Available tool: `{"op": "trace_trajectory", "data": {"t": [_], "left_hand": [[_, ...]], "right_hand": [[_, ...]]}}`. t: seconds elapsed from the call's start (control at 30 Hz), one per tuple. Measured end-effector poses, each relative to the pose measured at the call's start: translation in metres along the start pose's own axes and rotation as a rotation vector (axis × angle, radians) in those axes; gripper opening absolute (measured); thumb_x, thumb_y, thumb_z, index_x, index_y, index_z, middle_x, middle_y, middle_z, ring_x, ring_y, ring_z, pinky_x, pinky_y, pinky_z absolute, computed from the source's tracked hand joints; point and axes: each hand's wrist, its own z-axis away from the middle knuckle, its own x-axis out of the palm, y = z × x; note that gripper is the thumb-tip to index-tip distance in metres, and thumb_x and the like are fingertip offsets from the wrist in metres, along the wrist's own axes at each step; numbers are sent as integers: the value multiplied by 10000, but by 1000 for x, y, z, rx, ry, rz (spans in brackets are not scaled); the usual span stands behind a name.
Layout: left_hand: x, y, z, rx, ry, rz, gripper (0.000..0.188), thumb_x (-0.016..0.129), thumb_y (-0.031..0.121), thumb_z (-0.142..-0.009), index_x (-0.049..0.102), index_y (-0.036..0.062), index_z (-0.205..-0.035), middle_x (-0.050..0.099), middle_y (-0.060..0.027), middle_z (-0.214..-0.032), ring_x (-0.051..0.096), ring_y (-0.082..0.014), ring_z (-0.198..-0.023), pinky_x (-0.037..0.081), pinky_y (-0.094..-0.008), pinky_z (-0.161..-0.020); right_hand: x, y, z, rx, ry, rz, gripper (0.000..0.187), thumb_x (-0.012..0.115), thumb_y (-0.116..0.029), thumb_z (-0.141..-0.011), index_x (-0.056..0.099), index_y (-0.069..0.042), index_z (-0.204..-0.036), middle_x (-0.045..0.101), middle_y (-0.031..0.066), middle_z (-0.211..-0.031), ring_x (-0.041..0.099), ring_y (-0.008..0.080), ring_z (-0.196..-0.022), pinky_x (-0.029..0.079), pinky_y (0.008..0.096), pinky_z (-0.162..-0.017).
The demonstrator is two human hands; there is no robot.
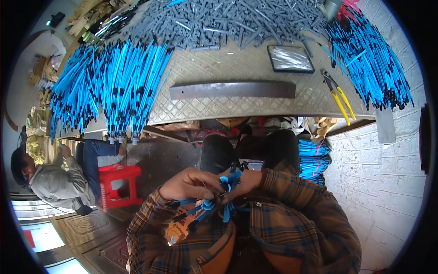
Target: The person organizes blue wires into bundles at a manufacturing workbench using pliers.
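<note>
From my remote position I record a bundle of blue strips with black ends (pixel 208 204) above the lap, splayed, its long axis running from near left to far right with strips pointing both ways. The right hand (pixel 242 183) has its fingers curled closed around the bundle; the left hand (pixel 191 184) has its thumb and fingers drawn together at its left side, their hold uncertain. Near left, an orange-brown patch (pixel 177 231) bears dark lettering, partly covered.

lettering (pixel 183 229) too small to read stands on a small orange-tan patch (pixel 175 233).
</note>
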Motion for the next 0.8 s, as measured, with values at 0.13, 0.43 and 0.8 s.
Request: {"op": "trace_trajectory", "data": {"t": [0.13, 0.43, 0.8], "left_hand": [[-3, 3, -5, -84, 12, 29, 307, 627, -1, -766, 574, -79, -1058, 640, -145, -933, 613, -194, -876, 473, -304, -794], [-4, 45, -50, -203, -1, -395, 216, 623, 47, -809, 606, -10, -1017, 649, -96, -929, 616, -151, -847, 492, -275, -760], [-149, 155, -213, 376, 991, -1907, 160, 633, 179, -714, 657, 73, -832, 626, -160, -858, 603, -309, -732, 499, -365, -689]], "right_hand": [[9, 10, 11, -28, 161, -40, 276, 725, -124, -745, 597, -25, -969, 626, 21, -888, 551, 79, -837, 452, 235, -749], [-10, 26, 34, -87, 248, 110, 278, 700, -166, -779, 602, -25, -998, 615, 29, -948, 542, 85, -868, 448, 254, -773], [-13, 31, 39, -233, 183, 4, 378, 672, -159, -799, 571, -29, -1139, 605, 75, -1021, 549, 134, -917, 447, 293, -823]]}}
